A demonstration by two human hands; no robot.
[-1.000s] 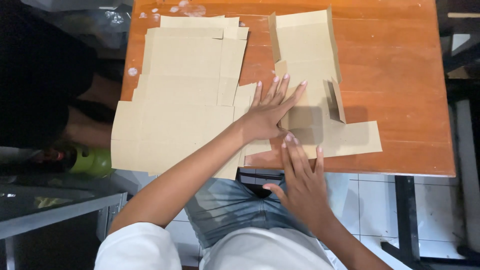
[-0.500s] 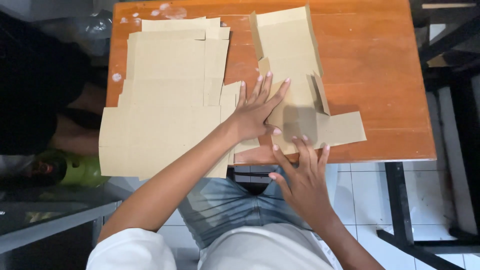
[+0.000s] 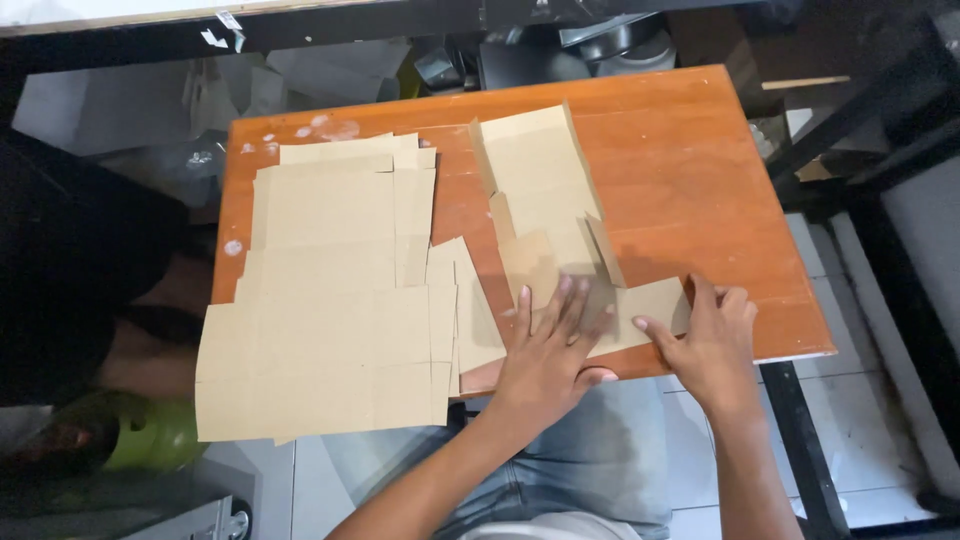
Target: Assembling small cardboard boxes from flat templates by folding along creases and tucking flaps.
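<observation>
Change: Since the earlier frame we see both hands lower on the cardboard blank (image 3: 545, 205), now at its near end by the near edge of the wooden table (image 3: 690, 150); the right hand has come up from below the edge onto the card.
Left hand: our left hand (image 3: 548, 350) lies flat, palm down, fingers spread, pressing the near end of the blank against the table; it grasps nothing.
Right hand: our right hand (image 3: 710, 340) sits just right of the left one, fingers curled over the blank's right-hand flap (image 3: 650, 305) at the table's near edge; we cannot tell whether it pinches the flap or only rests on it.
Blank: it lies on the middle of the table, running from the far half to the near edge, with narrow side strips standing up along its long sides.
Stack: a stack of flat cardboard sheets (image 3: 330, 300) covers the left part of the table, overhanging its left and near edges, its right edge touching the blank.
Table marks: white paint spots (image 3: 325, 128) show at the far left corner of the table.
Beyond the table: a green bottle (image 3: 150, 440) lies on the floor, left of the table's near corner.
</observation>
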